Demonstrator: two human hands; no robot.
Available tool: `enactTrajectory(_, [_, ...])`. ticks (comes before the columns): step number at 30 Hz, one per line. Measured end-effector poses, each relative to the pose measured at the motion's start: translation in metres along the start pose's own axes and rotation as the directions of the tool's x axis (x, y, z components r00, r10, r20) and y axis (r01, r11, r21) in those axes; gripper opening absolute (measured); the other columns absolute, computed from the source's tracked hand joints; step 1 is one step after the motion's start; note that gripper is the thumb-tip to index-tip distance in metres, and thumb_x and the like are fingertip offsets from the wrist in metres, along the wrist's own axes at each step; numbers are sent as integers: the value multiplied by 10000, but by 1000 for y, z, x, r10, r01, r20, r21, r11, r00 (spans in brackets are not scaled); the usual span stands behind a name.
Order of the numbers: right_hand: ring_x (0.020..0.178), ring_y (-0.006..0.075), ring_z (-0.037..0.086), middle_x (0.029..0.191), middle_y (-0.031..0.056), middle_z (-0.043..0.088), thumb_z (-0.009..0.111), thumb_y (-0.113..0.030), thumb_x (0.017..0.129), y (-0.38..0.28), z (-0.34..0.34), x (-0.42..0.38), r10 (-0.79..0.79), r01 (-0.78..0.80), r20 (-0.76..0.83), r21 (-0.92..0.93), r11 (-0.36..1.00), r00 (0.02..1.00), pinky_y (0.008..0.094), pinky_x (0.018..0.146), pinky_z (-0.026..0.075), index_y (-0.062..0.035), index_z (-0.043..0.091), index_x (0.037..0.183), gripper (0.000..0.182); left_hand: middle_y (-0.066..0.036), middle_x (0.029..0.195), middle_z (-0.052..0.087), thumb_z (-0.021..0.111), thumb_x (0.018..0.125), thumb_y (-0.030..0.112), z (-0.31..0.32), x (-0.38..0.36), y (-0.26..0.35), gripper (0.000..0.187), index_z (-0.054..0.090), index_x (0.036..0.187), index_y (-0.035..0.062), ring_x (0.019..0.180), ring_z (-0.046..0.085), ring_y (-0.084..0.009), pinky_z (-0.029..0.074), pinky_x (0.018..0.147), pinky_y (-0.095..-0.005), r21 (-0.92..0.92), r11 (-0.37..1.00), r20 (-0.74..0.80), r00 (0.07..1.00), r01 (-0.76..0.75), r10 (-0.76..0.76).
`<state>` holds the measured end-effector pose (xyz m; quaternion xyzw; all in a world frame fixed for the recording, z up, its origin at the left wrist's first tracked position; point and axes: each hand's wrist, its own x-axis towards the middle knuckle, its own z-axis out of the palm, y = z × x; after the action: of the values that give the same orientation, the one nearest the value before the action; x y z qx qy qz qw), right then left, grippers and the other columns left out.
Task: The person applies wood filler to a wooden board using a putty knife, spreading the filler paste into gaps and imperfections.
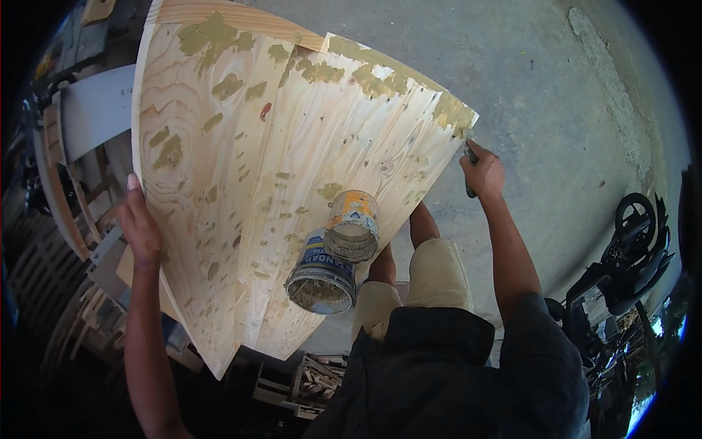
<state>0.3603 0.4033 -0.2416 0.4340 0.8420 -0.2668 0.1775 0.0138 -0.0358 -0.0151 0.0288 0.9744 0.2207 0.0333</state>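
A large pale wooden panel (314, 146) fills the middle of the view, with greenish-brown filler patches across its boards and a thick band along the far edge. At its left edge, my left hand (140, 223) is closed against the side of the panel. My right hand (484, 172) grips a putty knife (470, 155), whose blade is at the panel's right corner beside the smeared filler. On the panel's near part stand a dark bucket (316, 274) and a smaller orange-and-white tin (354, 223), both crusted with filler. The tin overlaps the bucket in view.
Concrete floor (541, 88) extends beyond the panel. On the right is a black motorbike (621, 271), partly cut by the lens edge. Scrap wood (319, 380) lies in a crate below the panel. Curved wooden pieces (62, 183) and a pale board (96, 110) stand at left.
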Motion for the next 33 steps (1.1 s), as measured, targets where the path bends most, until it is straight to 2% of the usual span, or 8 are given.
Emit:
enactTrajectory(4, [955, 367, 693, 1049, 194, 717, 688, -292, 770, 9, 7, 4, 15, -14, -23, 5, 1000, 1000, 451, 872, 544, -140, 682, 1273, 525, -177, 870, 582, 485, 1041, 473, -3, 1, 2, 611, 640, 923, -106, 839, 507, -234, 412, 829, -367, -18, 999, 67, 997, 35, -34])
enactTrajectory(6, [956, 371, 692, 1055, 187, 718, 683, -280, 782, 6, 6, -9, 21, -19, 72, -25, 999, 997, 453, 865, 543, -141, 675, 1283, 520, -177, 886, 582, 487, 1039, 476, -3, 1, 2, 609, 639, 921, -101, 847, 507, -233, 412, 833, -367, -4, 999, 59, 997, 39, -39])
enactTrajectory(11, [877, 358, 695, 958, 154, 714, 676, -275, 817, 2, 29, -22, -116, 117, -22, 25, 993, 993, 451, 817, 555, -155, 663, 1298, 496, -181, 901, 588, 478, 1041, 485, -3, 3, -3, 612, 647, 945, -96, 876, 514, -241, 410, 860, -368, -59, 997, 76, 996, 44, -40])
enactTrajectory(16, [850, 358, 693, 929, 163, 703, 645, -274, 845, 4, 45, -35, -102, 113, 86, -127, 985, 991, 459, 784, 554, -159, 664, 1297, 467, -182, 921, 600, 468, 1048, 470, -3, 2, 3, 605, 653, 972, -100, 892, 526, -237, 415, 871, -367, -29, 1000, 71, 997, 9, -7])
enactTrajectory(18, [848, 361, 694, 922, 166, 703, 634, -280, 846, 2, 40, -34, -135, 138, 39, -87, 987, 990, 460, 784, 553, -154, 659, 1302, 474, -181, 921, 607, 464, 1051, 464, -4, 2, 2, 602, 655, 981, -103, 891, 530, -234, 419, 869, -368, -25, 1000, 101, 995, 10, -8])
enactTrajectory(24, [852, 353, 698, 933, 173, 710, 626, -270, 820, -9, 41, -15, -97, 96, -20, -46, 994, 995, 462, 799, 552, -140, 684, 1264, 467, -178, 895, 622, 459, 1054, 452, -2, 0, 5, 592, 655, 965, -99, 867, 534, -212, 423, 844, -357, -101, 994, 109, 994, 41, -30])
enactTrajectory(28, [871, 362, 699, 938, 189, 717, 627, -283, 817, -15, 28, -28, -98, 109, 129, -85, 990, 987, 456, 818, 551, -122, 680, 1271, 485, -150, 822, 640, 453, 1059, 434, -2, 1, 6, 587, 647, 938, -106, 779, 544, -198, 440, 788, -351, -58, 998, 63, 998, -28, 31])
enactTrajectory(33, [904, 376, 698, 995, 205, 718, 640, -287, 793, -12, 22, -11, 35, -36, 21, 9, 999, 999, 461, 841, 544, -100, 701, 1230, 479, -126, 756, 643, 434, 1066, 425, -1, 0, 12, 595, 647, 932, -114, 727, 551, -187, 451, 763, -348, -57, 997, 97, 994, -44, 50])
